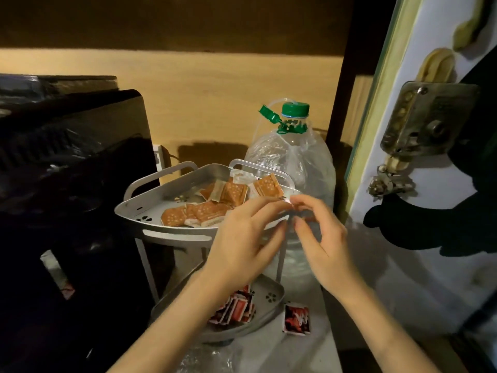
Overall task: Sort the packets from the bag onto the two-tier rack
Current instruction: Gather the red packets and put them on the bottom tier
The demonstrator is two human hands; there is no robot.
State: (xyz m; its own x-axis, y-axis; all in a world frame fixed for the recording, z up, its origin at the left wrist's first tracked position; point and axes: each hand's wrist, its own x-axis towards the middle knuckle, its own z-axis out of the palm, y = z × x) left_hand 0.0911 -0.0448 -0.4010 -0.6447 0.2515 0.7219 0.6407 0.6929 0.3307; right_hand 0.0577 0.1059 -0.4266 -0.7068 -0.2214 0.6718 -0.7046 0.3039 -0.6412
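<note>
two-tier rack (172, 235): grey metal, fan-shaped trays with flower-shaped cut-outs and looped rails, standing on a pale surface (304, 351). the upper tray lies just left of and partly under the grip; the lower tray sits below it, towards the viewer.

orange packets (208, 211): flat squares with a pale dotted print, piled loosely on the upper tray, left of and beyond the grip, lying at mixed angles with no shared long axis. red packets (236, 309): flat squares with white edges, heaped on the lower tray, below the left wrist. one stray red packet (296, 319) lies flat on the surface just outside the lower tray, below the right wrist, one edge turned slightly to the viewer's left.

left hand (243, 244) and right hand (321, 242): both raised above the right corner of the upper tray, forearms bare and converging from below, backs towards the viewer. the fingertips of the two hands meet, curled in a pinch on a small bright item (288, 201) held between them; it is blurred, so its colour, print and direction cannot be told.

water bottle (293, 162): large, clear, green cap, upright just behind the grip. a black appliance (67, 184) stands well left of it; a door with a metal lock (427, 119) stands to the right.
</note>
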